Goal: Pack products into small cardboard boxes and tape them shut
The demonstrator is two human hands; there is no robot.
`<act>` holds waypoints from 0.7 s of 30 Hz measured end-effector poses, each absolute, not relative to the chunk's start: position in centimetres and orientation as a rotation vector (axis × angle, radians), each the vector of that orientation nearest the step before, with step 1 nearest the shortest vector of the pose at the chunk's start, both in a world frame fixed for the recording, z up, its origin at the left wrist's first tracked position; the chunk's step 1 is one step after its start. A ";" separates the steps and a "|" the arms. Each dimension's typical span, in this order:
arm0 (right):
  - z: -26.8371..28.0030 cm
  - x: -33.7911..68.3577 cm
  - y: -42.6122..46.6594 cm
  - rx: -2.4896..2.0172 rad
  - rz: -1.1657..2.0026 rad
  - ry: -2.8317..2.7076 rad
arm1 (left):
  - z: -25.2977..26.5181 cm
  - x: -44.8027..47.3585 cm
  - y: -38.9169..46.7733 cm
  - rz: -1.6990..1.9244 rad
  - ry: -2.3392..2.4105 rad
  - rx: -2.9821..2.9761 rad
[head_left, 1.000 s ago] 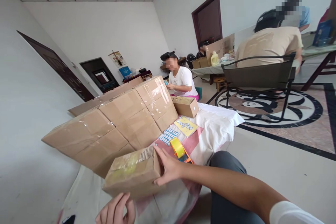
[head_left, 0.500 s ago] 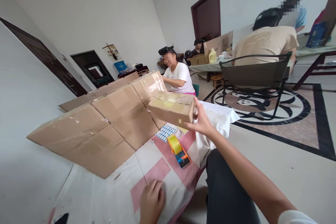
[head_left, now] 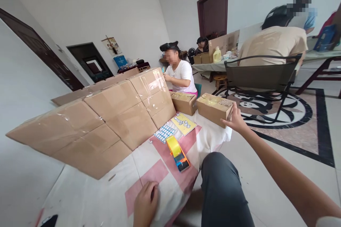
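Note:
My right hand (head_left: 236, 118) grips the near right end of a small cardboard box (head_left: 213, 110), thumb low on the end face and fingers along its edge. Clear tape runs over the box's top. The box is at the table's right edge, beside a second small cardboard box (head_left: 183, 103). Loosely curled, my left hand (head_left: 146, 200) rests on the tablecloth (head_left: 106, 202) with nothing visible in it. Between my hands lies a tape dispenser (head_left: 178, 153) with a yellow roll. Behind it are a blue-and-white label sheet (head_left: 164, 133) and a yellow sheet (head_left: 183, 123) with labels.
A wall of taped cardboard (head_left: 117, 124) stands along the table's left side. Beyond it sits a person in a white shirt (head_left: 183, 78). At the right, another person (head_left: 274, 46) sits in a dark chair (head_left: 261, 72). My knee (head_left: 223, 177) is beside the table edge.
My right hand has carried the small box to the right and lower, to the table's edge. The second box and yellow sheet now show more fully. My left hand stays on the cloth.

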State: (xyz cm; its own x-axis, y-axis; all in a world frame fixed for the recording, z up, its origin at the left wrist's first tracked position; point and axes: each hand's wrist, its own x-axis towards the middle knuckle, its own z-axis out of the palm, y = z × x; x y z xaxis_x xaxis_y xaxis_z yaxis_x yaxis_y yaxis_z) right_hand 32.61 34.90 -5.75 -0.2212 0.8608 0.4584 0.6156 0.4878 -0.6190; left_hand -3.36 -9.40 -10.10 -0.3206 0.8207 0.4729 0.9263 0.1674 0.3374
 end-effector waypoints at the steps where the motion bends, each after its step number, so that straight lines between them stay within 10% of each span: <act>1: -5.7 31.7 35.4 -1.203 0.399 -1.957 | -10.1 -3.4 -9.4 -0.869 -2.264 -1.719; 21: -2.6 25.2 31.5 -1.324 0.577 -2.018 | -10.5 -3.3 -9.5 -0.880 -2.443 -1.703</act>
State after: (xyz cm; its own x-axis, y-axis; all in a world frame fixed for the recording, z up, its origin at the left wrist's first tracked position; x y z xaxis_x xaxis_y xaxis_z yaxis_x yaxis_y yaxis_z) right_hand 25.15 31.49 -2.63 -0.2803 0.9192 0.2766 0.6337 0.3936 -0.6660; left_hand -3.27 -9.49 -10.45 -0.3979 0.8524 0.3393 0.8728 0.2379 0.4261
